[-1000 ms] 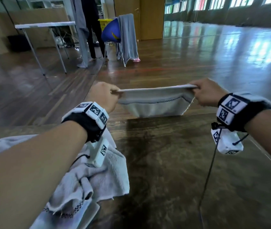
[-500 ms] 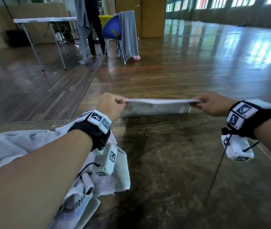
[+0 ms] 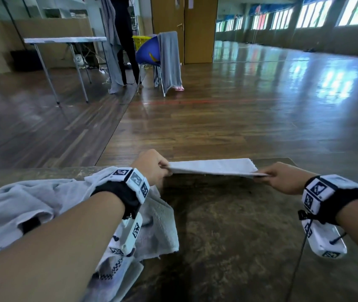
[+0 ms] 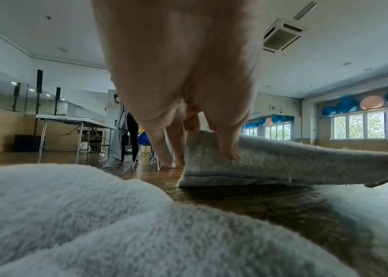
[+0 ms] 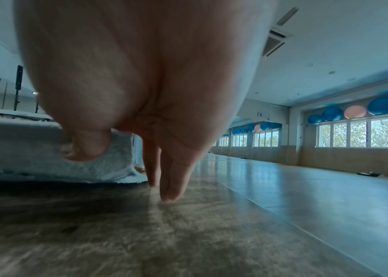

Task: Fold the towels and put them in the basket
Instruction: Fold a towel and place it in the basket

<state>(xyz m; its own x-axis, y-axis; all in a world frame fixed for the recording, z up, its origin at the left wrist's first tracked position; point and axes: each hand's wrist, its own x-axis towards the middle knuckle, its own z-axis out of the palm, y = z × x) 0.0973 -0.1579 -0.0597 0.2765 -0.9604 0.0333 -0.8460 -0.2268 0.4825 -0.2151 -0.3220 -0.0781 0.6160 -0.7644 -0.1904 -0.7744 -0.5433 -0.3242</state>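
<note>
A small white towel (image 3: 211,167), folded into a narrow strip, lies stretched low over the far part of the brown table (image 3: 228,225). My left hand (image 3: 151,168) pinches its left end, thumb on top (image 4: 226,146) of the towel (image 4: 283,161). My right hand (image 3: 280,177) pinches the right end, its thumb pressing the towel (image 5: 46,150) while two fingers (image 5: 171,180) reach down to the tabletop. A heap of unfolded white towels (image 3: 43,203) lies under my left forearm. No basket for these towels is in view.
The table's far edge (image 3: 195,162) runs just behind the towel. Beyond it is wooden floor, a folding table (image 3: 64,40), a person standing (image 3: 125,40), and a blue chair (image 3: 149,53) draped with a grey towel. A cable (image 3: 297,258) hangs from my right wrist.
Both hands have come down toward the table with the towel. The part that hung below the held edge has flattened into a thin folded strip near the tabletop.
</note>
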